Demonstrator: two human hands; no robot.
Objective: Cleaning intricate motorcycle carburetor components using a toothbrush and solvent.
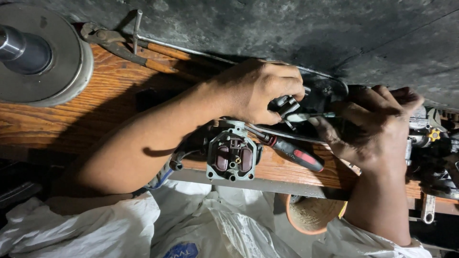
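Note:
My left hand (258, 91) is closed around a small grey metal part (286, 103) held above the wooden bench (95, 105). My right hand (377, 129) pinches a slim metal tool (311, 115) whose tip points at that part. Just below the left hand lies a grey carburetor body (232, 155), opened up so that two brown floats show. A screwdriver with a black and red handle (299, 155) rests on the bench between the hands, touched by neither. Dark greasy pieces behind the fingers are partly hidden.
A large round metal disc with a shaft (43, 57) sits at the far left. Pliers (114, 45) and a T-handled rod (138, 28) lie beside it. Engine parts (430, 143) crowd the right edge. An orange bowl (311, 215) and white plastic bags (191, 224) lie below the bench.

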